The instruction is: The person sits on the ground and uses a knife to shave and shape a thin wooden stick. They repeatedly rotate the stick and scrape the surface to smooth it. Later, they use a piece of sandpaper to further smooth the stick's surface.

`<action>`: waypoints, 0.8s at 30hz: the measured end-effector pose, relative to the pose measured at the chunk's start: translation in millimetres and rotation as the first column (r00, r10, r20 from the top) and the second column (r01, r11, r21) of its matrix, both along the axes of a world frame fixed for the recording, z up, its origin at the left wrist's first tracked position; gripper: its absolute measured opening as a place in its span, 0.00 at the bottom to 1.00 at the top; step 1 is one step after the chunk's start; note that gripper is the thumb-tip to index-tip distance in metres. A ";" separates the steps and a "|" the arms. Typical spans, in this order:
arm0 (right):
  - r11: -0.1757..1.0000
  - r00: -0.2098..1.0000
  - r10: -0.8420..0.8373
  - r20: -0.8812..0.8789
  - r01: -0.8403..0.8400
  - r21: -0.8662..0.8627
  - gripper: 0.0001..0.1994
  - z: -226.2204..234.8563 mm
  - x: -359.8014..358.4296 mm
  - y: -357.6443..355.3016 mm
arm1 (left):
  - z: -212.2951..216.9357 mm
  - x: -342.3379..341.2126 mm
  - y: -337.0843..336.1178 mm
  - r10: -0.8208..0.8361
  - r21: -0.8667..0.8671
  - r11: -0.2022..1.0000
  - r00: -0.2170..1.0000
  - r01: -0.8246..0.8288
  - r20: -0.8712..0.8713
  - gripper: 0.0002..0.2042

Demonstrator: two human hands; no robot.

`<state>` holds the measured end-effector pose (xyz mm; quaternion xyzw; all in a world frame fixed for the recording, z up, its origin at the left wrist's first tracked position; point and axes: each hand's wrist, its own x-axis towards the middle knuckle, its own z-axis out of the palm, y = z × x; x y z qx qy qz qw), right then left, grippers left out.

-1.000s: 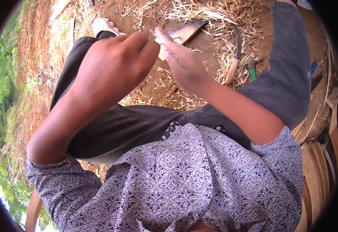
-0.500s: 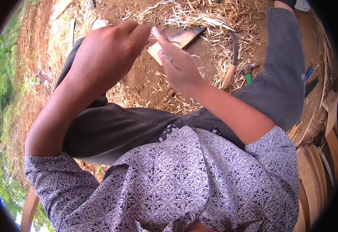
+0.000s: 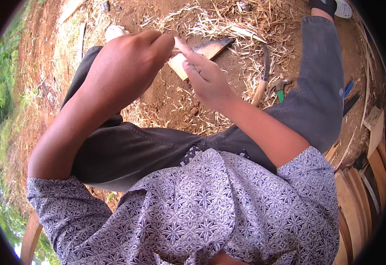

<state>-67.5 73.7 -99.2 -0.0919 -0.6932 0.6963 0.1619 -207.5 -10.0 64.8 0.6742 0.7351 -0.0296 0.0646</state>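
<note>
Raised in front of me, my left hand is curled into a fist, its back toward me, so most of its fingers are hidden. Close to its right side is my right hand, with the index finger stretched toward the fist and the other fingers folded. A thin pale wooden stick shows in the small gap between the hands. Most of it is covered. Beyond them on the ground lies a flat piece of wood with a dark, burnt-looking edge.
To the right lie a sickle with a wooden handle and a green-handled hammer. Wood shavings litter the brown soil. My legs in dark trousers spread on both sides. Wooden planks lean at the lower right.
Both hands stay close together and have shifted only slightly. Less of the thin stick shows now. The view has tilted a little, showing more of my right shoe.
</note>
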 end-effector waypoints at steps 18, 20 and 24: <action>0.990 1.000 0.027 -0.016 -0.029 -0.139 0.24 -5.6 7.1 -6.7 | 0.5 1.4 -3.8 -0.083 0.004 0.997 0.995 0.083 0.046 0.05; 0.991 0.935 0.063 0.350 -0.016 -0.136 0.24 -51.3 8.8 10.2 | 4.9 2.5 0.4 -0.083 -0.060 0.995 0.996 0.085 0.028 0.05; 0.999 0.985 -0.030 -0.171 0.026 -0.024 0.23 12.6 1.4 -7.2 | 0.6 1.4 -3.0 -0.067 -0.023 0.997 0.997 0.068 0.040 0.04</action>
